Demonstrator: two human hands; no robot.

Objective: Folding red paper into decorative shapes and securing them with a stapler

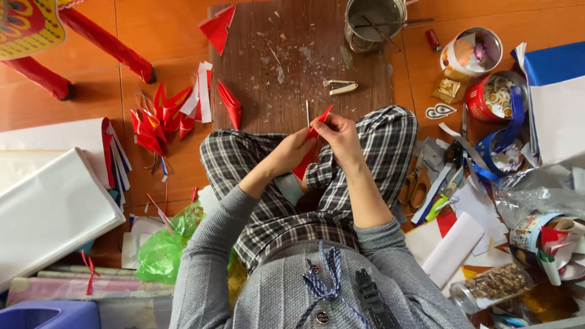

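while both hands, left hand (291,152) and right hand (341,137), pinch a red paper strip (312,149) closed-fingered, folded red pieces (159,119) lie left, scissors (416,183) right, a wooden board (292,73) beyond.

An orange tiled floor (164,36) spreads underfoot, evenly lit. On it lies a dark, scratched wooden board (286,73). Left of the board, red furniture legs (103,39) stand on the tiles.
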